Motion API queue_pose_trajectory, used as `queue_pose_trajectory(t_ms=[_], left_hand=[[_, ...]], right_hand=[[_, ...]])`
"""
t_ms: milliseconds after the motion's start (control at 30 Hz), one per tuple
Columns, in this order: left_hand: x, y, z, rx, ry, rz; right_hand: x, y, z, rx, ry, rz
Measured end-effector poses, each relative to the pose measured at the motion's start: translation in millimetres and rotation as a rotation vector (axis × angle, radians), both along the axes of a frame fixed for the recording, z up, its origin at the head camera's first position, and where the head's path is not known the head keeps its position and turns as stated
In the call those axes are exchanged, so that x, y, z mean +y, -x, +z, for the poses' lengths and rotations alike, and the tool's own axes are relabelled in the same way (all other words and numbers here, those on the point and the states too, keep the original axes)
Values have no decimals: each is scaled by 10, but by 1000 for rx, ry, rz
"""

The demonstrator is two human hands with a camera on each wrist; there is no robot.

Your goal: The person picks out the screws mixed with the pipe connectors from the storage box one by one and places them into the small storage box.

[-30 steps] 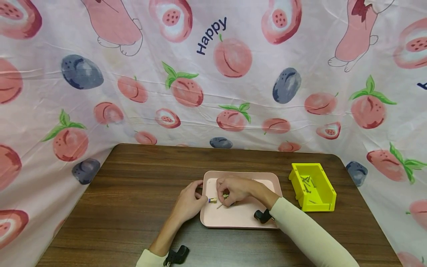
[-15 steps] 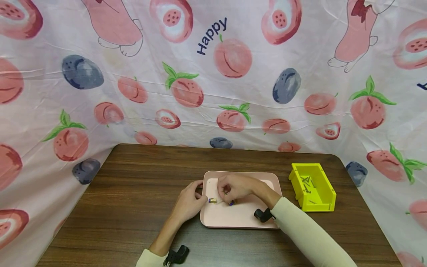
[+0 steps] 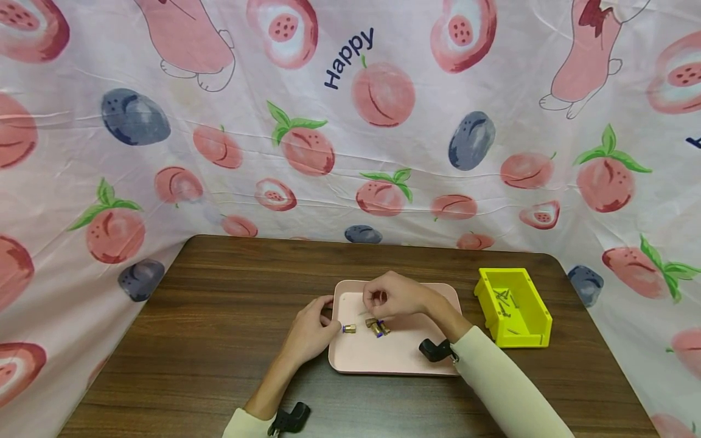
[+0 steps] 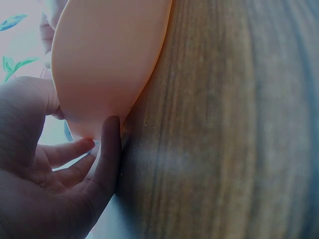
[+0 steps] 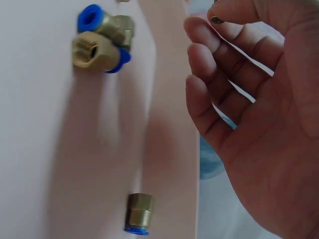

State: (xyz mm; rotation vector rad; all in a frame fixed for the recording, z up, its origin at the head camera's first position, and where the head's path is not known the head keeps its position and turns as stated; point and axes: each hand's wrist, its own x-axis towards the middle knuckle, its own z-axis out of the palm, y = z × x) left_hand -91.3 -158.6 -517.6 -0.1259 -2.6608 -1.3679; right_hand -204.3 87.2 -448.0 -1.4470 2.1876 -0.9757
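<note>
My left hand (image 3: 312,331) holds the left edge of a pink tray (image 3: 394,362); in the left wrist view its thumb is at the rim and its fingers touch the outer wall. Just inside that edge lies a brass push-in fitting (image 3: 349,328) with a blue collar. A small cluster of similar fittings (image 3: 378,327) sits near the tray's middle. Above and behind them, my right hand (image 3: 397,295) pinches a thin screw (image 5: 217,20) between thumb and forefinger. In the right wrist view only the screw's end shows, and the other fingers are loosely bent.
To the right of the tray, a yellow bin (image 3: 539,337) holds several screws. All of it stands on a dark wooden table (image 3: 246,274), with a fruit-print cloth (image 3: 416,146) hanging behind and at the sides.
My right hand has risen and moved back from the fitting cluster with the screw, so the fittings it was covering now show. The left hand and the tray have stayed in place.
</note>
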Motion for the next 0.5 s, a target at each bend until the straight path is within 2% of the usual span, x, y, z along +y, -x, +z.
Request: queue_pose_trajectory(t_ms=[133, 267, 400, 500], left_hand=[[-19, 35, -85, 7, -9, 4], [-32, 69, -138, -22, 5, 14], [-22, 60, -110, -36, 10, 22], [0, 31, -33, -47, 5, 26]], right_hand=[[43, -21, 51, 1, 40, -20], [80, -41, 71, -8, 68, -35], [124, -64, 69, -6, 99, -50], [163, -82, 66, -7, 124, -66]])
